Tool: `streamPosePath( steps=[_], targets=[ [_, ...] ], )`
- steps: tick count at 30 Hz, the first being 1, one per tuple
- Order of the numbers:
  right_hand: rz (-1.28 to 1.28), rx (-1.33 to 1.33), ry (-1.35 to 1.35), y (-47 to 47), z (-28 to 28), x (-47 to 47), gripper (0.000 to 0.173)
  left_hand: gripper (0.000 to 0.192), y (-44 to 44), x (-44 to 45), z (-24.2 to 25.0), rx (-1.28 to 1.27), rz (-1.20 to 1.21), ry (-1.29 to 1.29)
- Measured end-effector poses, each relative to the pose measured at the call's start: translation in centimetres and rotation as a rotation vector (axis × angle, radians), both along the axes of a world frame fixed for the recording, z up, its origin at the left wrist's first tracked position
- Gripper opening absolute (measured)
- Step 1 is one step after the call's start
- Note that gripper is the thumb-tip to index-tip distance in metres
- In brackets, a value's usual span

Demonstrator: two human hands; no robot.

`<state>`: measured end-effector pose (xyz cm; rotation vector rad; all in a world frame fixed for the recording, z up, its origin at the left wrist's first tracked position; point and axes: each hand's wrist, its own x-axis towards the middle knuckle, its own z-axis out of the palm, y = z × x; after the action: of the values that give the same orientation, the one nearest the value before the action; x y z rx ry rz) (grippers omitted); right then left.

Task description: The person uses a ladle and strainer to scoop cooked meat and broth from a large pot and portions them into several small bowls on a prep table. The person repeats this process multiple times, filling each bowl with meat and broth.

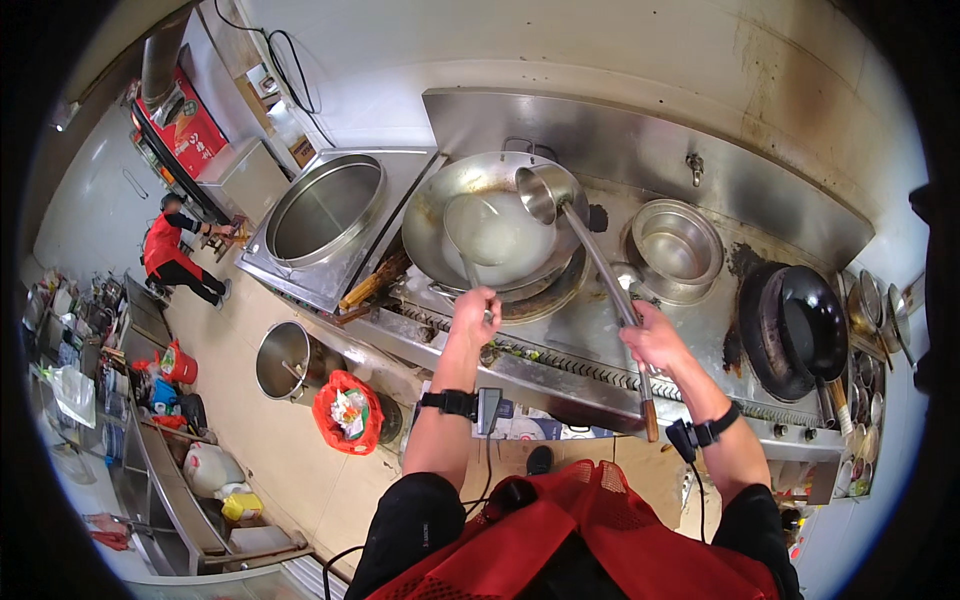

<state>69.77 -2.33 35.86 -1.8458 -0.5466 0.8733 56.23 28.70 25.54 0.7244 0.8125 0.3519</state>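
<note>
A large steel wok [427,217] with cloudy whitish liquid sits on the range in front of me. My left hand [477,315] is closed around the handle of a round strainer or ladle [466,259], whose wide head lies in the liquid; its exact kind is hard to tell. In my right hand [654,335] is the long handle of a deep metal ladle [541,196], its wooden end pointing back towards me. The ladle's bowl is over the wok's right side, tilted; whether it holds anything cannot be told.
Right of the wok stand a steel pot [675,251] and stacked black woks [810,322]. A large round vat [326,210] and a bamboo brush [375,281] are at left. On the floor stand a steel bucket [282,360] and a red-lined bin [324,420]. A co-worker [169,244] stands far left.
</note>
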Motion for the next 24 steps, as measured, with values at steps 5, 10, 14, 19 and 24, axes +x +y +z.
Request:
streamPosePath(
  steps=[5,10,14,19,24],
  targets=[
    [0.059,-0.265,-0.496,4.6,-1.5,-0.4,0.037,0.023,-0.7,-2.8,2.5,0.749,-0.002,0.528],
    [0.016,-0.294,-0.345,8.7,-3.5,-4.9,0.031,0.022,-0.9,-1.7,3.5,0.433,0.024,0.398],
    [-0.038,0.007,0.233,11.5,-3.8,-8.5,0.023,0.017,-1.4,-1.5,5.4,0.313,-0.007,0.361],
    [-0.148,0.448,1.494,12.8,-2.4,-5.4,0.011,0.019,-0.9,-3.6,7.9,0.334,0.007,0.289],
    [-0.098,0.511,1.68,10.8,-2.6,-5.0,0.009,0.02,1.1,-5.1,9.2,0.444,0.082,0.29]
  ],
)
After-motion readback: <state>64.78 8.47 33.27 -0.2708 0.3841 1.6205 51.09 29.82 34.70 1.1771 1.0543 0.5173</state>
